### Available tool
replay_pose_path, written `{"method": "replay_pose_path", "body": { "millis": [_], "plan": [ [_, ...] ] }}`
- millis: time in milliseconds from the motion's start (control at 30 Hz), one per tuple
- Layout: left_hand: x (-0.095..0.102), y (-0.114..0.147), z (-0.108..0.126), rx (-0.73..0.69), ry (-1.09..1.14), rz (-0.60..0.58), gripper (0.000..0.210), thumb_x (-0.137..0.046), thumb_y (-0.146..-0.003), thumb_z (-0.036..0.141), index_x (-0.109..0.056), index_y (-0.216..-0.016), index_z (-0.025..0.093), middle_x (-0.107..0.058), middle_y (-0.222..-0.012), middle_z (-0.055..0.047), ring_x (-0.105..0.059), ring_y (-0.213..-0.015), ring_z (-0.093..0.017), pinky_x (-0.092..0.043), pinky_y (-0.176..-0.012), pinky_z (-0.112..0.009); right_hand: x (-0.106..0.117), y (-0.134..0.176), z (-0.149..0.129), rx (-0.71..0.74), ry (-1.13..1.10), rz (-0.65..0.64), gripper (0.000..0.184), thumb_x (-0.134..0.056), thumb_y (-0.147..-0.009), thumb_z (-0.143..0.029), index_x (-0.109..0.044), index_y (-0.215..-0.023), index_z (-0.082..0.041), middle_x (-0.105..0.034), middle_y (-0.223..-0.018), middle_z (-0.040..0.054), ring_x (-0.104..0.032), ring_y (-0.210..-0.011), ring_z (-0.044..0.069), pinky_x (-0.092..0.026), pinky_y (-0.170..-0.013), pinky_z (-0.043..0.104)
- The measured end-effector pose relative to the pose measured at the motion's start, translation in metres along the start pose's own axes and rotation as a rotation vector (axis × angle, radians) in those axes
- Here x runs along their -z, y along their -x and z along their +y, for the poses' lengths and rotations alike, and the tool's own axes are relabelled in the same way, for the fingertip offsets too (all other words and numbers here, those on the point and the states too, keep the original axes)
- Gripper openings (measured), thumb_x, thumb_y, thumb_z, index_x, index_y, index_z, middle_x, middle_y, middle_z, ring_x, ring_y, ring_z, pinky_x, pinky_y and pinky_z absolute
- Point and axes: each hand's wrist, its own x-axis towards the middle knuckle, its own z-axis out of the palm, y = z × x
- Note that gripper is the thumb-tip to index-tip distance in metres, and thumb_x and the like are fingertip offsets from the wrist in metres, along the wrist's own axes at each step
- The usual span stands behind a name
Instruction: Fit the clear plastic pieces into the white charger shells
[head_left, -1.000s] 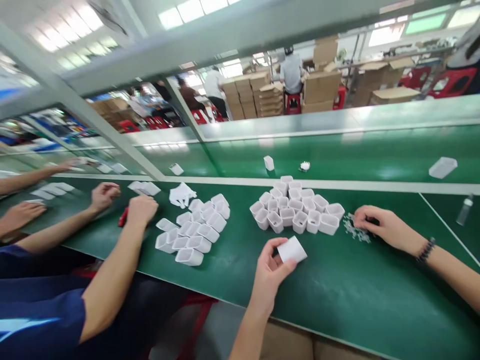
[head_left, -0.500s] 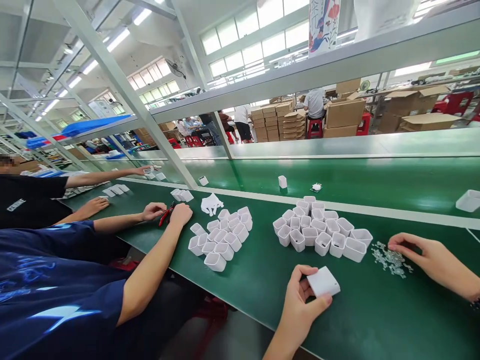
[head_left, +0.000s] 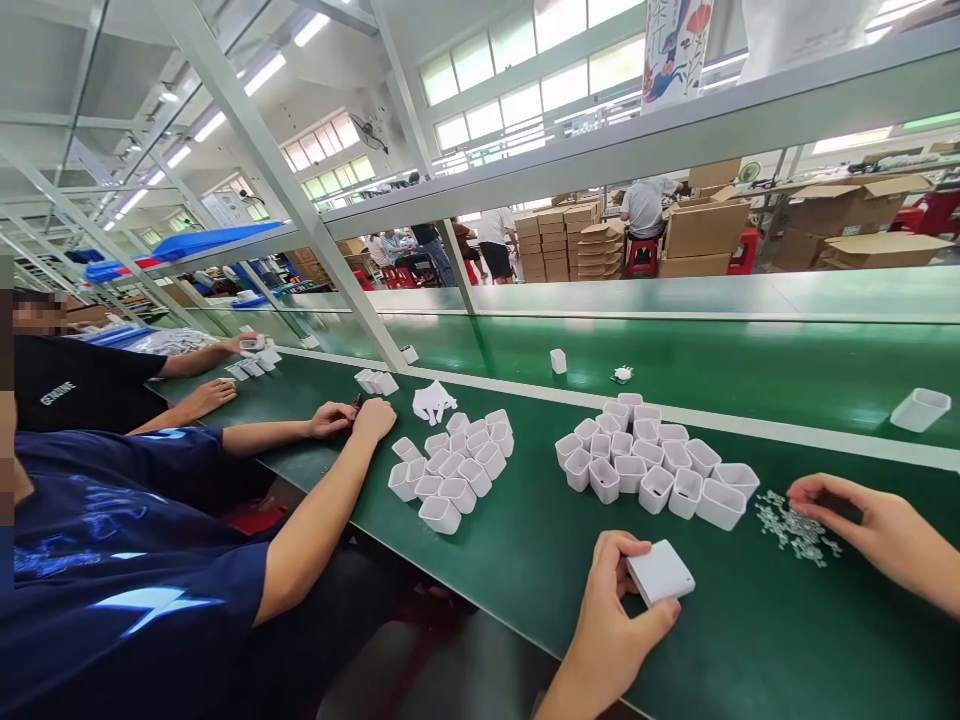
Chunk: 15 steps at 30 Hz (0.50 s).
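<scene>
The white cups on the green belt have slid left along your bench's far edge. Your left hand pinches a white case between thumb and fingers, above the near edge. Your right hand has its fingertips close together at the clear bits; whether they grip one, I cannot tell.

The table was dark green with a white strip, the belt a brighter green, and the box and the cups were white, while the small bits looked clear to pale grey. One co-worker's navy shirt bore pale blue and white streaks, and another's black top had white lettering. The cartons were brown, the stools red, and the hanging print white with red and blue shapes.
</scene>
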Motion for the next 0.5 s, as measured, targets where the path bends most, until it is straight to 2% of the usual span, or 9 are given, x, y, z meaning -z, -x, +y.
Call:
{"method": "replay_pose_path", "body": {
  "millis": [133,233,267,367,433,500],
  "plan": [
    [0.0,0.0,-0.001,-0.001,-0.019,-0.003,0.04,-0.075,-0.076,0.025,-0.053,-0.109,0.022,-0.052,-0.123,-0.008,-0.059,-0.107,-0.022,-0.045,-0.093,-0.034,-0.002,0.001,0.0,0.026,0.023,-0.01,0.023,-0.062,-0.08,-0.059,-0.072,-0.087,-0.039,-0.076,-0.102,0.0035,-0.072,-0.092,0.035,-0.057,-0.084,0.051],
    [0.0,0.002,-0.004,-0.011,-0.028,-0.008,0.041,-0.073,-0.077,0.024,-0.054,-0.114,0.024,-0.052,-0.125,-0.008,-0.058,-0.108,-0.022,-0.045,-0.094,-0.034,-0.008,0.008,-0.002,0.182,0.092,0.09,0.017,-0.061,-0.081,-0.054,-0.07,-0.093,-0.049,-0.075,-0.103,0.0011,-0.072,-0.093,0.037,-0.057,-0.085,0.058],
    [0.0,0.002,-0.004,-0.014,-0.032,-0.01,0.042,-0.073,-0.077,0.024,-0.054,-0.115,0.024,-0.052,-0.126,-0.008,-0.058,-0.109,-0.022,-0.045,-0.094,-0.034,-0.011,0.013,-0.004,0.267,0.128,0.127,0.021,-0.061,-0.081,-0.051,-0.068,-0.1,-0.054,-0.075,-0.104,0.0001,-0.071,-0.094,0.038,-0.056,-0.086,0.06],
    [0.001,0.002,-0.006,-0.011,-0.031,-0.014,0.043,-0.073,-0.078,0.027,-0.056,-0.117,0.024,-0.053,-0.126,-0.009,-0.058,-0.109,-0.023,-0.045,-0.093,-0.034,-0.028,0.031,-0.008,0.513,0.24,0.187,0.053,-0.06,-0.081,-0.041,-0.05,-0.126,-0.068,-0.074,-0.111,-0.0035,-0.071,-0.1,0.039,-0.055,-0.09,0.063],
    [0.001,0.0,-0.007,-0.026,-0.021,-0.005,0.044,-0.074,-0.077,0.03,-0.057,-0.117,0.024,-0.054,-0.125,-0.009,-0.058,-0.109,-0.023,-0.046,-0.093,-0.034,-0.043,0.044,-0.012,0.619,0.272,0.161,0.065,-0.059,-0.082,-0.038,-0.04,-0.136,-0.067,-0.073,-0.115,-0.0053,-0.071,-0.102,0.038,-0.058,-0.09,0.062],
    [0.002,0.0,-0.009,-0.059,-0.02,0.012,0.046,-0.075,-0.075,0.031,-0.059,-0.117,0.023,-0.056,-0.122,-0.009,-0.059,-0.105,-0.022,-0.047,-0.092,-0.034,-0.06,0.054,-0.017,0.679,0.242,0.089,0.063,-0.063,-0.08,-0.036,-0.046,-0.134,-0.064,-0.073,-0.116,-0.0059,-0.072,-0.102,0.036,-0.062,-0.086,0.059]
  ]
}}
